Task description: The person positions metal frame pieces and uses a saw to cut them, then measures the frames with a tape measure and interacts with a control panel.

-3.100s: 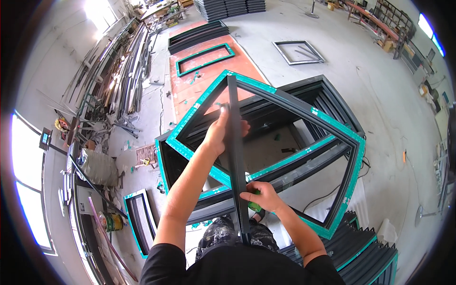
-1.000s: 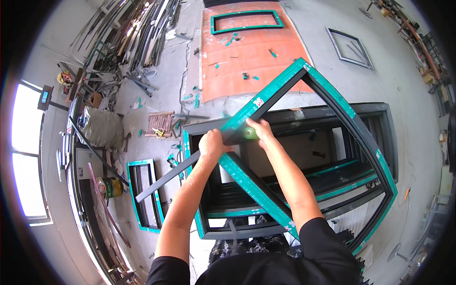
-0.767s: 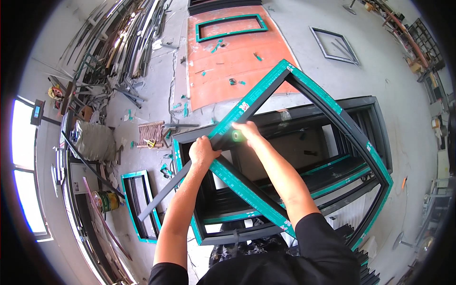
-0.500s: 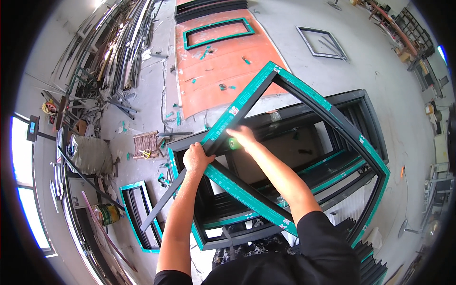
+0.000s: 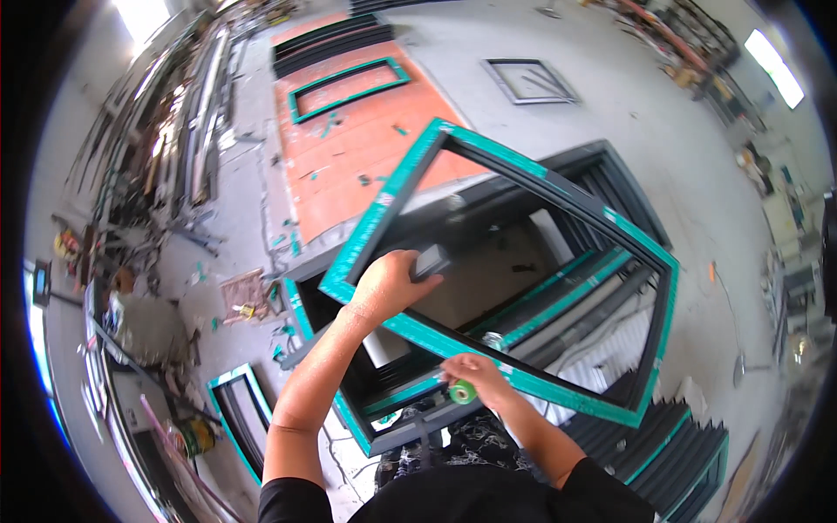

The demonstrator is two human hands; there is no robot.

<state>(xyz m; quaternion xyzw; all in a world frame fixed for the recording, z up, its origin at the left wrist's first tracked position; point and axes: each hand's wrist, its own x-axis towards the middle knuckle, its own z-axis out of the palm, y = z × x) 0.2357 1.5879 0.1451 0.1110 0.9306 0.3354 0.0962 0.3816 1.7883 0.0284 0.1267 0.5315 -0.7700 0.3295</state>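
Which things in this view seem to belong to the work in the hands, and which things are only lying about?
Seemingly part of the work:
dark bar in the left hand
green roll in the right hand
green-taped frame near both hands

Apparently just lying about:
green-edged frame on the orange sheet
grey frame on the floor
long bars at left
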